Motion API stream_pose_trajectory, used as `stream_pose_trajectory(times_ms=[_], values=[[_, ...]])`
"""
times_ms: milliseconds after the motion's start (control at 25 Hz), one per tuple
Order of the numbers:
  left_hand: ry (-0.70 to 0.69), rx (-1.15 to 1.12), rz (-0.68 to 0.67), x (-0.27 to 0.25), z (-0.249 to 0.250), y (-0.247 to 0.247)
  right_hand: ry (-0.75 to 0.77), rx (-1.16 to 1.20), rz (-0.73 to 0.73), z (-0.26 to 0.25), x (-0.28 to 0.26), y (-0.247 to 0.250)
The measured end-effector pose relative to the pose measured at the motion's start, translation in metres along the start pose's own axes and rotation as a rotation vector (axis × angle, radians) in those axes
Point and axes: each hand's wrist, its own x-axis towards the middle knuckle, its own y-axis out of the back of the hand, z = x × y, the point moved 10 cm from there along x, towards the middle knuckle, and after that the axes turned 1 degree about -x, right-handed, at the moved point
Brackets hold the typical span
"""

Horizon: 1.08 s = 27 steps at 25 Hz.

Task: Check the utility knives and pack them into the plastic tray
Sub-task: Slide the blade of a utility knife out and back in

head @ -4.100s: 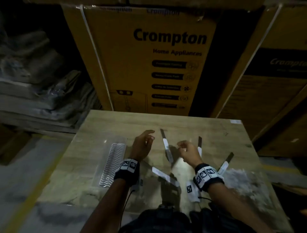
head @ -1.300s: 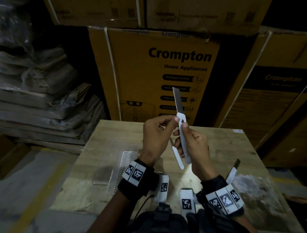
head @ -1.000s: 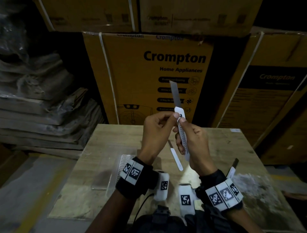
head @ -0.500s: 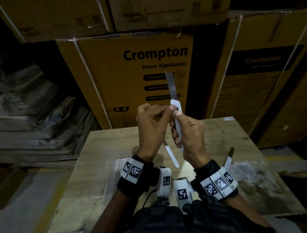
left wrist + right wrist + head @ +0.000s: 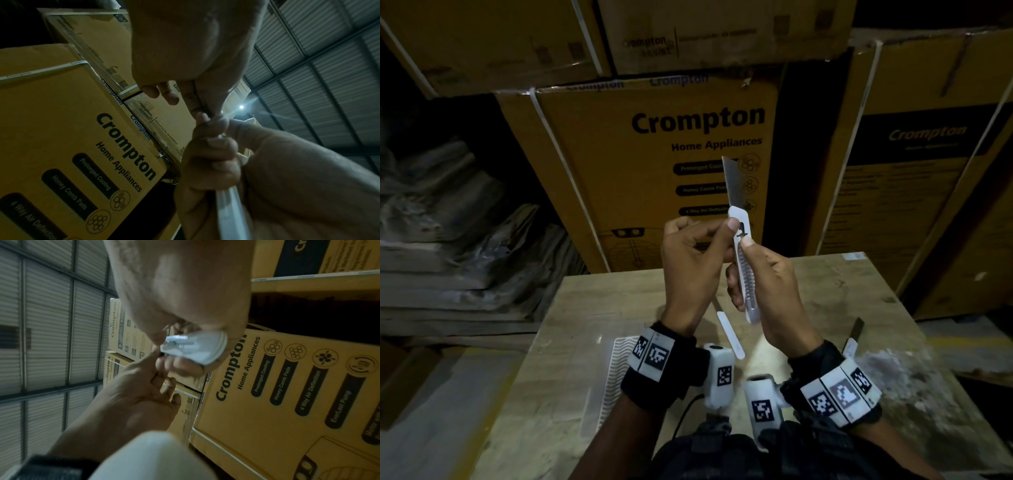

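Two hands hold one knife (image 5: 743,263) upright above the desk (image 5: 859,294), much as half a second ago; the grip matches, while the scene sits lower and nearer in the head view. Four seconds ago both hands were down at the desk among the knives, and this one has since been lifted clear. The right hand (image 5: 774,291) wraps its fingers round the white ribbed plastic handle, thumb pressed near the slider. The left hand (image 5: 688,270) pinches the top of the handle with thumb and forefinger, its other fingers curled. The blade (image 5: 730,181), thin, flat grey metal with a slanted tip, stands out above the handle against a cardboard box (image 5: 654,164).

A second knife (image 5: 730,334), slim and white, lies flat on the pale wood-grain desk below the hands. A third knife (image 5: 854,334) shows only its dark blade and a bit of white handle past the right wrist. The plastic tray (image 5: 616,370), clear with a wavy ribbed insert, lies on the desk at the left, partly covered by the left wrist band. The room is dim, and the wrist views show mostly palms and blurred white plastic, so the slider's position cannot be made out.
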Motion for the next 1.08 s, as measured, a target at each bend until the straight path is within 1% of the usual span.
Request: stream_pose_trajectory(times_ms=[80, 200, 320, 480, 640, 880, 960, 1080], values=[[-0.024, -0.001, 0.025, 0.0, 0.002, 0.003, -0.059, -0.053, -0.05, 0.005, -0.001, -0.002], [-0.062, 0.06, 0.053, -0.001, 0.003, 0.005, -0.143, -0.072, -0.02, 0.012, -0.005, 0.002], [-0.073, 0.087, 0.059, -0.004, 0.002, 0.002, -0.122, -0.054, 0.028, 0.009, -0.004, 0.006], [-0.104, 0.1, 0.058, -0.005, 0.004, 0.003, -0.092, -0.072, 0.034, 0.005, -0.003, 0.003], [-0.098, 0.099, 0.083, -0.005, 0.003, 0.007, -0.078, -0.106, 0.053, 0.003, -0.006, 0.003], [-0.1, 0.061, 0.105, -0.003, 0.008, 0.011, -0.097, -0.108, -0.045, 0.005, -0.01, -0.006], [-0.105, 0.062, 0.112, -0.004, 0.009, 0.012, -0.11, -0.114, -0.019, 0.006, -0.011, -0.003], [-0.102, 0.063, 0.095, -0.005, 0.009, 0.009, -0.111, -0.12, 0.091, 0.006, -0.012, 0.007]])
